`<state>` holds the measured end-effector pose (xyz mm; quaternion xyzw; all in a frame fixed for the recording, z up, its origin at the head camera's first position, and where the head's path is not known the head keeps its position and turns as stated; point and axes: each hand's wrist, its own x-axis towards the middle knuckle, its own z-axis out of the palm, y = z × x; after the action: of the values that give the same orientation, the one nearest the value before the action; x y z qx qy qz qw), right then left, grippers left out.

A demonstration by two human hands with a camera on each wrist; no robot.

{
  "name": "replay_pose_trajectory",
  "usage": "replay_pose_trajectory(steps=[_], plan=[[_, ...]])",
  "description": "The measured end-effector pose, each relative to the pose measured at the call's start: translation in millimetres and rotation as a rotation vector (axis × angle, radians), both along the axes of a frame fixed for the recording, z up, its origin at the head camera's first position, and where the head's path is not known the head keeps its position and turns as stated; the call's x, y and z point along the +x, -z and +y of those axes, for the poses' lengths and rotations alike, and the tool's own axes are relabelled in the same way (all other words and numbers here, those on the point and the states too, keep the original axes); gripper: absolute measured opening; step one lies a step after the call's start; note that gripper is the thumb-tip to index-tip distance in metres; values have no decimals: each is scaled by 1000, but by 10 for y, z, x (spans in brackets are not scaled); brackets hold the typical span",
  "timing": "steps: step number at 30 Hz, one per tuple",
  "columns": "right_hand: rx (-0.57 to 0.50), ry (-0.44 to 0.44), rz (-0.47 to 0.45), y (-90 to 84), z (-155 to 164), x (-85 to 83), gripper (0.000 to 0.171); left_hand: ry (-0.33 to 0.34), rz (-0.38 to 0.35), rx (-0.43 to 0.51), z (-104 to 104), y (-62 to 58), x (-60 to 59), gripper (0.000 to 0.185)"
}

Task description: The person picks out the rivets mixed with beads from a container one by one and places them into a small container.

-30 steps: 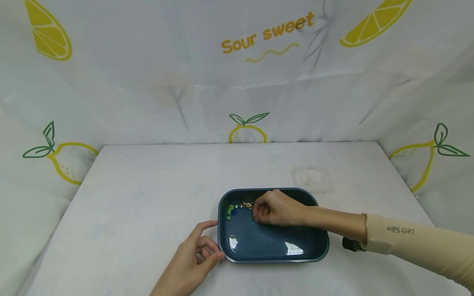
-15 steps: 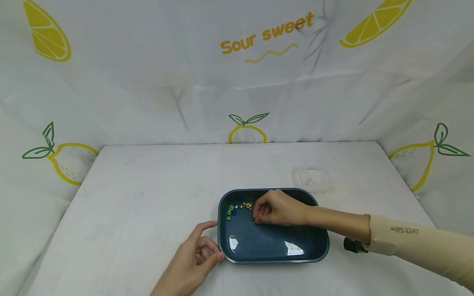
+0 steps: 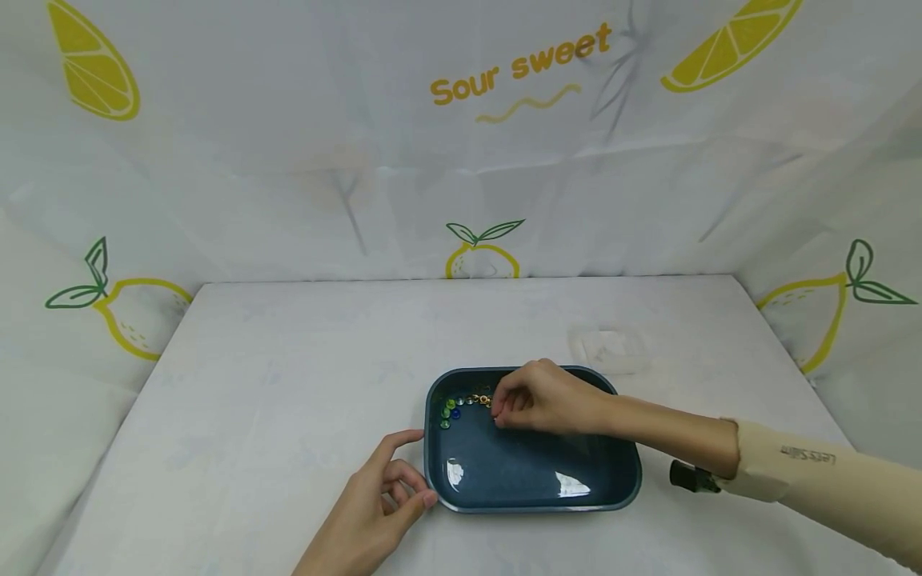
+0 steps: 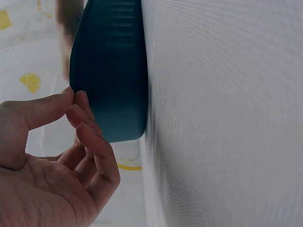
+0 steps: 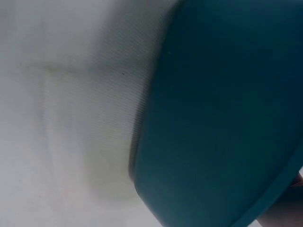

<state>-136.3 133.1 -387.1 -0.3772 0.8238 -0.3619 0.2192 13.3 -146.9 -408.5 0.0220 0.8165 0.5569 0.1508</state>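
the right hand [image 3: 540,398] is pinching a gold piece of the glass beads [image 3: 461,404] at the dark blue tray's [image 3: 533,480] ten o'clock corner; the left hand [image 3: 374,504], fingers loosely curled, is touching its eight o'clock rim.

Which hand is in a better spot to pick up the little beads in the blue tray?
The right hand, probably. It is inside the tray with its fingertips beside the beads. The left hand rests outside at the tray's rim, steadying it.
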Motion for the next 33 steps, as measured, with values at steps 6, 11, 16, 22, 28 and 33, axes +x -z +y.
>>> replay_pose_trajectory(steps=[6,11,16,22,28,33], plan=[[-30,24,24,-97,29,2,5,-4,-11,-3,6,9,-2,70],[-37,50,25,-163,68,13,5,-2,-8,-1,7,6,-5,70],[-62,41,38,-192,85,25,5,5,-7,1,7,4,-12,70],[-81,40,64,-242,88,33,4,4,-20,-3,7,-1,-12,70],[-87,52,81,-319,113,33,6,3,-16,0,6,-5,-10,70],[-106,62,100,-377,151,34,7,6,-9,1,5,-7,-9,69]])
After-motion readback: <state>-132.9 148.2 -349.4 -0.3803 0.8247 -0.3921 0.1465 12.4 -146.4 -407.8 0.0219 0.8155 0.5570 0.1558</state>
